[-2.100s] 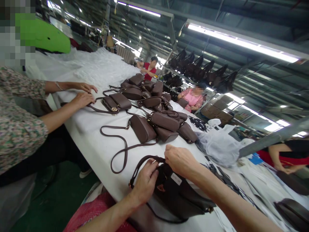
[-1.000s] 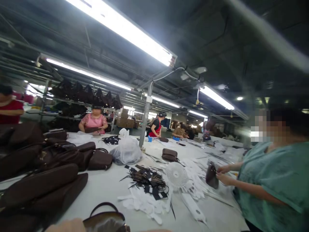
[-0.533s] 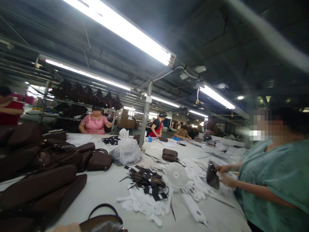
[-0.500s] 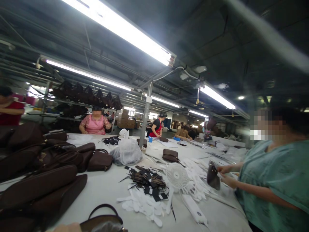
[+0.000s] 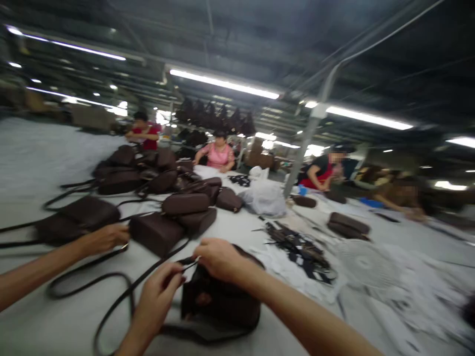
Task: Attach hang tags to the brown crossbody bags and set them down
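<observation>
A dark brown handbag [image 5: 230, 309] sits on the table before me, blurred by motion. At its near-left top, my left hand [image 5: 159, 289] is closed in a pinch on a thin dark cord [image 5: 190, 266]. My right hand [image 5: 218, 257] reaches over the bag, fingers closed on the other end of that cord. A long dark strap [image 5: 111, 309] loops over the table to the left of my left hand. What the cord is fixed to cannot be made out.
A co-worker's hand [image 5: 106, 239] at left holds a strap with a metal fitting. Brown bags [image 5: 159, 232] lie piled beyond. To the right are black hang tags [image 5: 300, 249], white strips [image 5: 282, 269] and a white fan [image 5: 367, 264]. A post [image 5: 306, 148] rises behind.
The view has swung left and down. Both my hands now show on the handbag with the cord between them; earlier only a blurred bit of a hand was seen beside a bag at the bottom edge.
</observation>
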A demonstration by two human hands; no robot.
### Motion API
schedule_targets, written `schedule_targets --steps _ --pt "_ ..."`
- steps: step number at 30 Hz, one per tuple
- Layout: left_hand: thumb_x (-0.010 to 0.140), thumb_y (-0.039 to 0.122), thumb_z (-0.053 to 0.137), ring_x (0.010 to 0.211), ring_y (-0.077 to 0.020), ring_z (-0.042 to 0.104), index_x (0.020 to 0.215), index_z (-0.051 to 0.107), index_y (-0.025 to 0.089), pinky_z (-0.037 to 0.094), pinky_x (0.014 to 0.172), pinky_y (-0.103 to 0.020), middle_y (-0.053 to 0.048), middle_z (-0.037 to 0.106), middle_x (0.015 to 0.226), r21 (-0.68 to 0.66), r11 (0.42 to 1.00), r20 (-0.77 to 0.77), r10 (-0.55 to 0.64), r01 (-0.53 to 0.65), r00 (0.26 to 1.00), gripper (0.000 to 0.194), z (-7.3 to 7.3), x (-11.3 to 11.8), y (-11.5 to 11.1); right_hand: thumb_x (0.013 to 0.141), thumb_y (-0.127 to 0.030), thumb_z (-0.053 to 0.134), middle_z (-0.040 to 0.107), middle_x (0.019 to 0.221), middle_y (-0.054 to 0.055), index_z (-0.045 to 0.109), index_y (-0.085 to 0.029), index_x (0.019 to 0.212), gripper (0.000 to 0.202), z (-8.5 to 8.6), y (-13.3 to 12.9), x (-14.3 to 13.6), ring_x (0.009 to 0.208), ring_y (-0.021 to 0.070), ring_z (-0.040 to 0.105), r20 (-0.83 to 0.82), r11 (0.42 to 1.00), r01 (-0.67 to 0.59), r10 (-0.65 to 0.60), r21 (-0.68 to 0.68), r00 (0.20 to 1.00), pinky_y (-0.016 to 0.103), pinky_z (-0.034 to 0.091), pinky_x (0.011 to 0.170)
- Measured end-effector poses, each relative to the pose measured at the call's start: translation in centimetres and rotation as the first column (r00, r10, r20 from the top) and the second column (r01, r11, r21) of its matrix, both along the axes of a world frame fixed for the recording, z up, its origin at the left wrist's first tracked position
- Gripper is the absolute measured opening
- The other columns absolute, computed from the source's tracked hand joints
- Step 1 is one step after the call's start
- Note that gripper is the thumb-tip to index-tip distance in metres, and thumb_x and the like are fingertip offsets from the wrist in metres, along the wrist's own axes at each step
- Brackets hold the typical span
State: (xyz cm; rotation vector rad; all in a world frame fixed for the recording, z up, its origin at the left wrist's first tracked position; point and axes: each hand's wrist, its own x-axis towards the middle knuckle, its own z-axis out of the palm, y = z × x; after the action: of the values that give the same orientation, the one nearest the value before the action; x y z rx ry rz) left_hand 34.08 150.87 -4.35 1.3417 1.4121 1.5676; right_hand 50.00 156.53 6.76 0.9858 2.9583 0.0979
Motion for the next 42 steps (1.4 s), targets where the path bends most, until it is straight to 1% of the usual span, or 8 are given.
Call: schedule_targets --steps 2,5,10,13,19,22,27,42 --pt "0.079 0.028 0.059 0.072 -0.0186 0.065 0.075 0.065 0.018 0.053 0.067 -0.029 -0.002 0.063 0.076 0.029 0.999 0.002 -0.022 0.022 1.0 0.013 -0.6 -0.5 -0.4 0.092 -0.018 0.046 0.069 0.099 0.006 0.069 -0.025 0.11 0.03 -1.6 1.1 -0.2 0.091 0.0187 0.066 -0.049 1.0 0.006 -0.006 -0.003 0.999 0.025 0.045 0.071" --pt "0.079 0.022 0.055 0.07 -0.0163 0.064 0.077 0.065 0.018 0.051 0.064 -0.025 -0.001 0.062 0.075 0.071 0.997 -0.001 0.01 -0.01 1.0 0.011 -0.8 -0.4 0.1 0.094 -0.023 0.045 0.068 0.094 0.004 0.07 -0.029 0.107 0.029 -2.8 1.9 -0.7 0.085 0.0169 0.065 -0.007 0.999 -0.032 0.032 -0.01 0.999 0.024 0.041 0.066" --pt "0.078 0.018 0.056 0.068 -0.0145 0.059 0.073 0.065 0.018 0.049 0.064 -0.023 -0.002 0.061 0.071 0.114 0.993 -0.047 0.023 -0.017 0.999 0.011 -0.1 0.0 0.3 0.095 -0.03 0.046 0.068 0.095 0.003 0.072 -0.026 0.097 0.026 -2.4 1.5 -1.8 0.079 0.0156 0.065 0.044 0.998 -0.067 0.066 0.023 0.997 0.024 0.036 0.06" --pt "0.077 0.018 0.057 0.066 -0.0137 0.058 0.072 0.065 0.017 0.047 0.063 -0.023 -0.001 0.061 0.07 0.1 0.995 -0.018 0.014 -0.012 1.0 0.01 -0.5 -0.2 0.5 0.096 -0.031 0.047 0.07 0.095 0.003 0.072 -0.025 0.095 0.027 -2.5 1.8 -2.4 0.08 0.0157 0.066 0.058 0.998 -0.057 0.056 0.007 0.997 0.024 0.036 0.059" --pt "0.069 0.019 0.064 0.062 -0.0123 0.06 0.079 0.062 0.016 0.05 0.062 -0.024 0.001 0.063 0.068 0.005 0.999 0.345 -0.045 0.046 0.938 0.011 -1.3 0.4 1.0 0.093 -0.028 0.051 0.072 0.092 0.003 0.074 -0.025 0.092 0.024 -2.4 2.5 -2.5 0.085 0.0167 0.066 0.067 0.998 -0.047 0.049 -0.03 0.997 0.024 0.038 0.063" --pt "0.067 0.019 0.067 0.061 -0.0109 0.058 0.08 0.062 0.016 0.049 0.06 -0.023 0.001 0.063 0.069 0.017 1.0 0.416 -0.023 0.017 0.909 0.014 -1.1 1.2 1.1 0.093 -0.028 0.051 0.072 0.091 0.003 0.075 -0.025 0.091 0.024 -2.3 2.5 -2.6 0.086 0.0173 0.067 0.086 0.999 -0.039 0.042 -0.034 0.995 0.024 0.039 0.064" --pt "0.069 0.021 0.065 0.057 -0.0098 0.057 0.073 0.063 0.016 0.046 0.057 -0.021 0.002 0.062 0.064 0.05 0.998 0.42 0.02 -0.045 0.907 0.007 -0.8 1.9 1.3 0.093 -0.029 0.052 0.073 0.091 0.004 0.074 -0.024 0.089 0.024 -2.4 2.5 -2.6 0.084 0.0173 0.067 0.101 0.999 -0.032 0.035 -0.029 0.994 0.023 0.04 0.063" --pt "0.071 0.024 0.066 0.057 -0.0101 0.059 0.075 0.063 0.015 0.049 0.057 -0.022 0.002 0.062 0.066 0.039 0.999 0.402 0.013 -0.032 0.915 0.01 -0.8 1.9 1.6 0.094 -0.03 0.05 0.073 0.087 0.005 0.074 -0.021 0.086 0.027 -2.8 2.8 -2.1 0.08 0.0195 0.069 0.078 0.997 -0.069 0.067 0.025 0.995 0.024 0.04 0.059"
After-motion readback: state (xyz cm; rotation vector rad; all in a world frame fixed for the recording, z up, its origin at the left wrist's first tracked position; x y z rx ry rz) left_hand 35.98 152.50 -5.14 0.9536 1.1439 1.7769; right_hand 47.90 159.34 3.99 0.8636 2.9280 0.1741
